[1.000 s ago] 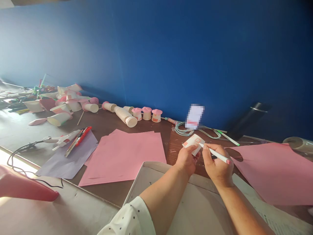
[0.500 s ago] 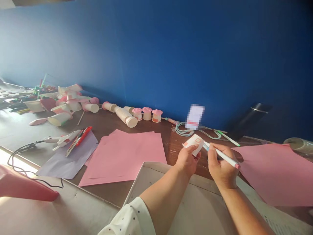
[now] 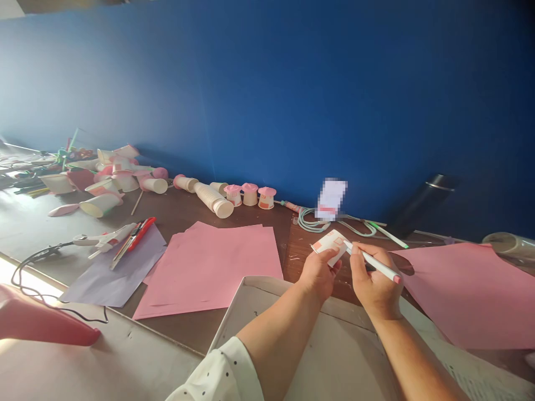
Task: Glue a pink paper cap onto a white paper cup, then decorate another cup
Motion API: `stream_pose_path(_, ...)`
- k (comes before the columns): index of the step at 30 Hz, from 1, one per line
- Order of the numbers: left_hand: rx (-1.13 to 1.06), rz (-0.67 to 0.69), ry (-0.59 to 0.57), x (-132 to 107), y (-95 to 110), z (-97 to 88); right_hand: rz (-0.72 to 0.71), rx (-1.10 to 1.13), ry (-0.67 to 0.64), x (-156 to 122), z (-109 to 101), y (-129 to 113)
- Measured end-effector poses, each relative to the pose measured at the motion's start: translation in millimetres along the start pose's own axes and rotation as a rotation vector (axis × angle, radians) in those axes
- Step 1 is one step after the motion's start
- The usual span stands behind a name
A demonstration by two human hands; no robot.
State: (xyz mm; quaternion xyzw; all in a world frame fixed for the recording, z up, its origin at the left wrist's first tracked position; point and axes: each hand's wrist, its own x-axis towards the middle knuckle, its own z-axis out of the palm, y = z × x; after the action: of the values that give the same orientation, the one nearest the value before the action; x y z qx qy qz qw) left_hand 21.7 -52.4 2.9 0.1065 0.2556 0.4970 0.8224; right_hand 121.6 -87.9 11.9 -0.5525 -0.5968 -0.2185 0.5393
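Note:
My left hand is closed around a small white paper cup, tilted on its side, with an orange patch and an orange square outline drawn on it. Between the fingers of my right hand is a white marker with a pink end; its tip meets the cup near the square outline. Beyond my hands, three paper cups with pink cone tops stand in a row by the blue wall. Beside them a stack of nested paper cups lies on its side.
Pink paper sheets lie left of my hands, another pink sheet right. A red utility knife and glue gun rest on lilac paper. A shallow white box is beneath my arms. A dark bottle stands behind.
The marker has moved slightly left, and its tip is now on the cup by the square outline. My left hand keeps its hold on the cup.

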Motion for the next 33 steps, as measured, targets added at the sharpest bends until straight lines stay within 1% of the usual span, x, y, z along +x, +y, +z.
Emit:
stream_pose_path(8,0.023,0.025,-0.052,2.2,-3.1,-1.9,-0.034,-0.019,-0.019,-1.4,-1.0,-2.3)
stream_pose_path(13,0.041,0.031,-0.05,2.1,-3.3,-2.0,-0.019,-0.013,-0.027,-1.3,-0.9,-3.9)
stream_pose_path(22,0.053,0.04,-0.081,2.8,-4.1,-3.1,-0.035,-0.011,-0.023,-0.5,-0.5,-4.6)
stream_pose_path(33,0.06,0.042,-0.084,3.9,-5.6,-3.6,-0.023,-0.039,-0.024,-0.5,-0.4,-4.9)
